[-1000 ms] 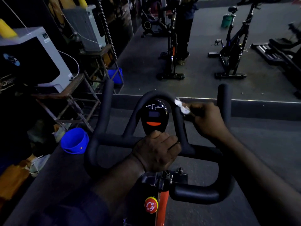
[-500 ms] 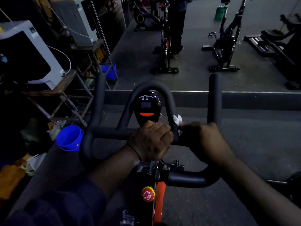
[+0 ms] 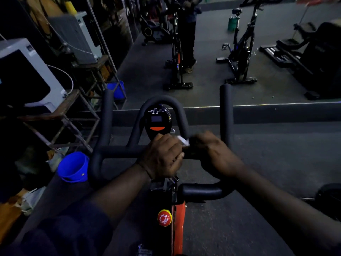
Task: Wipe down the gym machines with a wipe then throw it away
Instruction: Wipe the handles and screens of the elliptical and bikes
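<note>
Right fingers (image 3: 202,138) curled down tight, pinching the wipe (image 3: 183,141) against the foot of the loop (image 3: 180,115), where its right leg meets the crossbar (image 3: 120,150). The fingertips are hidden under the bar, so how far they wrap cannot be told. Only a small white corner of the wipe shows, between the two hands. Left fingers (image 3: 172,146) pressed together and curled over the crossbar at centre, just below the console (image 3: 156,121), steadying the bike. Left hand (image 3: 161,159) unmoved over the last second. Change: a second ago the right hand (image 3: 215,154) held the wipe high on that leg, level with the console; half a second ago, lower; now at the bottom. Judgement: one downward stroke of the right leg is finished, and the wipe sits at the start of the crossbar's right half. Probably still to do: right horn (image 3: 226,111), left horn (image 3: 107,115), console face. Other bikes (image 3: 239,58) stand well apart across the floor. Task looks early, with disposal far off. Blue bucket (image 3: 73,167) on the floor at left; whether it serves as a bin cannot be told.
</note>
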{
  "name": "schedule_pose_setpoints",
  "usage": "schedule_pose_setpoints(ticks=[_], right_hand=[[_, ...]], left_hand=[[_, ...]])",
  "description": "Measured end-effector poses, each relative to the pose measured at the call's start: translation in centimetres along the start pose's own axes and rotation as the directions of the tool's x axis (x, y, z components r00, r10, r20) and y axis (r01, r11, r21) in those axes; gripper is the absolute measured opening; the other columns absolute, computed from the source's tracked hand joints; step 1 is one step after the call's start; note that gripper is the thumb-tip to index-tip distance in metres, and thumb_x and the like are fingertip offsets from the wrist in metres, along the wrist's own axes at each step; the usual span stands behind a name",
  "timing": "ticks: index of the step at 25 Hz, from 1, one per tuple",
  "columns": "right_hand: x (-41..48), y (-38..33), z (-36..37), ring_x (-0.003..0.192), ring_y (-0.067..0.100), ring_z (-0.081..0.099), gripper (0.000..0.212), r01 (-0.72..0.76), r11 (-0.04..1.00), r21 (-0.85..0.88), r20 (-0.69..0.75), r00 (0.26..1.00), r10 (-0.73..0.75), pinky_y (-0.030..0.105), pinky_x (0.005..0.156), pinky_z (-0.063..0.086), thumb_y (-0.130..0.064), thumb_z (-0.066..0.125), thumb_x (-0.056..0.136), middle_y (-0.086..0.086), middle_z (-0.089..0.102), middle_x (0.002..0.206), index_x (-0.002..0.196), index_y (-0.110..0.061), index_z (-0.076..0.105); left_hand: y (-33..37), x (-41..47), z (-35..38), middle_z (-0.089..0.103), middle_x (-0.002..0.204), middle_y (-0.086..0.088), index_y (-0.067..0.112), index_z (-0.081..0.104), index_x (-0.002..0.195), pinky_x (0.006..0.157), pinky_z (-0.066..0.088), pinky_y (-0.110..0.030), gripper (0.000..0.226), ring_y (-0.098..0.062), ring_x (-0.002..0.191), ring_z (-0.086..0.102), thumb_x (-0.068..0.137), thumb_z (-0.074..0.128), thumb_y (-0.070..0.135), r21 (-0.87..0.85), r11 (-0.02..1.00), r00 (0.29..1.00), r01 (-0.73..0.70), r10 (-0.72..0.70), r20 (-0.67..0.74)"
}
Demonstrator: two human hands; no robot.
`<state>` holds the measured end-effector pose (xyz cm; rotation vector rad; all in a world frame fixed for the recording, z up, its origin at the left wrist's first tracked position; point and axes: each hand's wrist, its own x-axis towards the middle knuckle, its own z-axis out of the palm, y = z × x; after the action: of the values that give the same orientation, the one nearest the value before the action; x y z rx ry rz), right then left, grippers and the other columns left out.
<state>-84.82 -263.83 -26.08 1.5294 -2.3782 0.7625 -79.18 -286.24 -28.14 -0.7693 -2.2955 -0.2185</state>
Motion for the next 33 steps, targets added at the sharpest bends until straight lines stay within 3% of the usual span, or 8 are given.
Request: schedule_pose_setpoints(ticks=[2, 6, 8, 10, 14, 22, 26, 33], right_hand=[[-3.2, 0.8, -1.8, 0.096, 0.027, 0.064, 0.023, 0.041, 0.999, -0.013, 0.037, 0.999, -0.041, 0.038, 0.077, 0.058, 0.002, 0.061, 0.084, 0.005, 0.068, 0.105, 0.096, -0.010, 0.077], [-3.6, 2.6, -2.6, 0.099, 0.025, 0.066, 0.030, -0.307, 0.952, 0.008, -0.112, 0.946, 0.306, 0.035, 0.084, 0.054, -0.020, 0.063, 0.087, 0.006, 0.068, 0.109, 0.111, -0.011, 0.078], [-4.7, 2.3, -2.2, 0.097, 0.025, 0.060, 0.035, -0.208, 0.976, -0.068, -0.053, 0.977, 0.204, 0.032, 0.084, 0.049, -0.018, 0.055, 0.092, 0.009, 0.065, 0.111, 0.119, -0.009, 0.074], [-6.3, 3.4, -3.5, 0.091, 0.028, 0.059, 0.036, -0.126, 0.984, -0.127, -0.024, 0.992, 0.124, 0.032, 0.080, 0.045, -0.022, 0.048, 0.096, 0.010, 0.066, 0.106, 0.114, -0.008, 0.075], [-4.9, 6.7, -5.4, 0.088, 0.035, 0.064, 0.037, -0.405, 0.909, -0.099, -0.289, 0.886, 0.363, 0.034, 0.078, 0.051, -0.012, 0.049, 0.091, 0.012, 0.066, 0.103, 0.112, -0.011, 0.079], [-10.6, 0.9, -2.4, 0.091, 0.021, 0.062, 0.035, -0.441, 0.897, 0.028, -0.164, 0.883, 0.440, 0.024, 0.078, 0.044, -0.008, 0.066, 0.082, 0.001, 0.057, 0.105, 0.116, -0.017, 0.070], [-6.2, 4.2, -3.2, 0.087, 0.005, 0.064, 0.044, -0.559, 0.779, 0.285, -0.455, 0.637, 0.623, 0.016, 0.081, 0.048, 0.009, 0.066, 0.079, -0.009, 0.066, 0.094, 0.103, -0.025, 0.079], [-12.8, 0.6, 1.2, 0.095, 0.021, 0.074, 0.011, -0.599, 0.492, 0.632, -0.245, 0.448, 0.860, 0.044, 0.089, 0.059, -0.003, 0.074, 0.092, 0.002, 0.079, 0.098, 0.099, -0.010, 0.079]], left_hand=[[0.8, 0.9, -0.1, 0.052, 0.082, -0.010, 0.010, 0.057, 0.079, 0.067, 0.038, -0.043, 0.017, -0.030, 0.075, 0.048, 0.085, 0.072, 0.014, -0.039, 0.999, 1.000, -0.004, 0.003, -0.014], [1.7, 5.8, 1.0, 0.056, 0.084, -0.015, 0.008, 0.059, 0.082, 0.067, 0.040, -0.046, 0.009, -0.033, 0.076, 0.051, 0.079, 0.068, 0.011, -0.011, 0.998, 0.996, -0.061, 0.062, 0.070], [1.8, 7.6, 2.0, 0.057, 0.086, -0.015, 0.008, 0.059, 0.084, 0.070, 0.044, -0.047, 0.010, -0.034, 0.078, 0.052, 0.076, 0.063, 0.013, -0.043, 0.999, 0.987, -0.031, 0.038, 0.157], [1.8, 7.7, 3.1, 0.060, 0.083, -0.013, 0.011, 0.061, 0.082, 0.075, 0.047, -0.047, 0.012, -0.034, 0.078, 0.056, 0.080, 0.058, 0.023, -0.033, 0.999, 0.962, -0.011, 0.020, 0.274], [2.2, 7.5, 4.0, 0.068, 0.075, -0.006, 0.018, 0.067, 0.077, 0.084, 0.041, -0.043, 0.054, -0.028, 0.072, 0.062, 0.095, 0.039, 0.061, 0.185, 0.978, 0.871, -0.091, -0.012, 0.492], [2.6, 7.7, 3.9, 0.072, 0.084, 0.001, 0.022, 0.069, 0.089, 0.089, 0.038, -0.043, 0.072, -0.024, 0.075, 0.064, 0.090, 0.029, 0.082, 0.262, 0.956, 0.838, -0.132, -0.033, 0.545], [2.7, 8.0, 3.7, 0.071, 0.080, 0.002, 0.024, 0.066, 0.085, 0.088, 0.039, -0.043, 0.071, -0.023, 0.072, 0.063, 0.091, 0.028, 0.083, 0.256, 0.960, 0.836, -0.117, -0.044, 0.546], [2.7, 8.0, 3.8, 0.069, 0.078, 0.003, 0.026, 0.062, 0.082, 0.088, 0.039, -0.043, 0.068, -0.023, 0.071, 0.062, 0.091, 0.028, 0.084, 0.267, 0.956, 0.833, -0.119, -0.050, 0.551]])
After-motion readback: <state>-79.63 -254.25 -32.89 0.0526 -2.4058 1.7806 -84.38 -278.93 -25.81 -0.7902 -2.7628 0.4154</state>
